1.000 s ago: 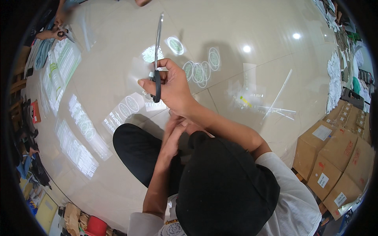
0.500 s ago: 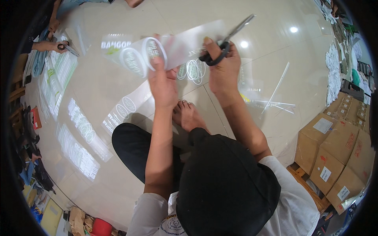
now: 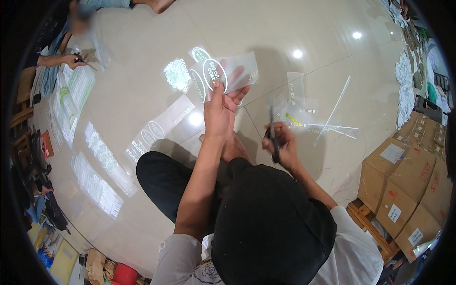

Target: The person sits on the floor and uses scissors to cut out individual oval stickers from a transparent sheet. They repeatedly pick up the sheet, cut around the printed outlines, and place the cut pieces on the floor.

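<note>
My left hand [image 3: 221, 109] pinches a clear plastic film piece [image 3: 246, 61] printed with white ovals, thumb on the print and fingers spread behind it. Lower and to the right, my right hand [image 3: 287, 145] has its fingers in the black handles of a pair of scissors [image 3: 273, 142], whose blades point away from me and are apart from the film. On the floor beyond my left hand lies a small pile of white-printed film cutouts [image 3: 176, 75]. A longer printed film strip [image 3: 159, 124] lies to its near left. Several small lettered film pieces [image 3: 295, 97] rest right of the scissors.
Thin white strips [image 3: 335, 107] lie crossed at the right. Printed film sheets [image 3: 102, 152] and a larger film stack [image 3: 71, 97] cover the left floor. Another person's hand [image 3: 71, 61] works at the far left. Cardboard boxes [image 3: 403, 185] stand at the right, a red bucket [image 3: 124, 274] at the lower left.
My right hand has come away from the film, moving down and toward me with the scissors. My left hand has shifted right with the film, which now looks shorter.
</note>
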Demonstrator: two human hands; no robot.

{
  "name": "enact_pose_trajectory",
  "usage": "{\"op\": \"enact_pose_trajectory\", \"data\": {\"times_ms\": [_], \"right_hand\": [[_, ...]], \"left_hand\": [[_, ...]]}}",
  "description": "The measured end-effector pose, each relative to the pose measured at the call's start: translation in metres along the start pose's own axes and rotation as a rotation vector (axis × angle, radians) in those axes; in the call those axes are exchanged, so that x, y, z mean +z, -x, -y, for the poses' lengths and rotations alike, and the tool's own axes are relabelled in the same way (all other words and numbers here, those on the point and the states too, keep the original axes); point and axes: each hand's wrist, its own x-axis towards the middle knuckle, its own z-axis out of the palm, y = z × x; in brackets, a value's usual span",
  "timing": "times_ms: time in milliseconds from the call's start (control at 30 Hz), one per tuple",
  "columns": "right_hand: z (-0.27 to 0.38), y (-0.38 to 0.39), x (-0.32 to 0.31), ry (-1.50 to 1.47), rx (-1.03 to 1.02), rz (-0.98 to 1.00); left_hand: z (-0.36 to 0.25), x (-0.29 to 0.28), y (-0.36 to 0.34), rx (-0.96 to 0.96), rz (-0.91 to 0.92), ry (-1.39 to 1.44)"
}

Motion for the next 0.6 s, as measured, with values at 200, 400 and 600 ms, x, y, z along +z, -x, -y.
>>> {"op": "enact_pose_trajectory", "data": {"times_ms": [200, 400, 600], "right_hand": [[0.020, 0.004, 0.019, 0.074, 0.091, 0.228], [0.031, -0.014, 0.022, 0.008, 0.159, 0.253], [0.035, -0.030, 0.030, -0.054, 0.148, 0.238]], "left_hand": [[0.004, 0.007, 0.003, -0.039, 0.048, 0.033], [0.010, 0.006, 0.003, -0.028, 0.046, 0.079], [0.011, 0.005, 0.009, -0.076, 0.054, 0.150]]}}
